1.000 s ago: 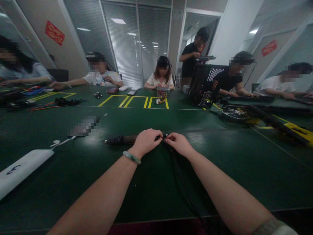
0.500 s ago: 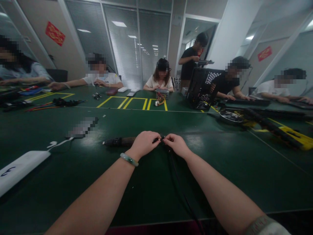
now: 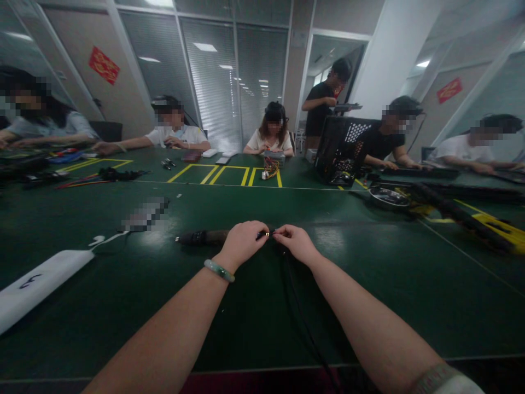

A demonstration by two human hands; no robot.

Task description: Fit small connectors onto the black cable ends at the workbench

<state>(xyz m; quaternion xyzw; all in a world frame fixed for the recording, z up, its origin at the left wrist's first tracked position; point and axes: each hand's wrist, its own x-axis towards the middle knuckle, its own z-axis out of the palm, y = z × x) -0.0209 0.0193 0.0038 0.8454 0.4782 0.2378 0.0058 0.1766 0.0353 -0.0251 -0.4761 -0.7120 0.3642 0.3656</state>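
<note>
My left hand (image 3: 245, 241), with a jade-coloured bangle at the wrist, is closed on a small black plug-like piece (image 3: 261, 235) with a gold-coloured end. Facing it, my right hand (image 3: 298, 245) pinches a small dark piece between thumb and fingers, too small to make out fully. The fingertips of both hands nearly meet; whether the two pieces touch, I cannot tell. Beside my left hand a dark pen-shaped power screwdriver (image 3: 199, 238) lies on the table, its rear end hidden behind that hand. A black cable (image 3: 301, 306) runs from below my right hand over the near table edge.
A white power bank (image 3: 45, 287) and a phone (image 3: 145, 213) joined by a white cord lie at left. At right are a metal bowl (image 3: 389, 197) and black-yellow gear (image 3: 496, 230). A black computer case (image 3: 340, 148) stands farther back. Several co-workers sit around the green table (image 3: 164, 312).
Both hands keep nearly the same place and grip. The view has turned slightly, so the power bank, phone and background appear a little farther right.
</note>
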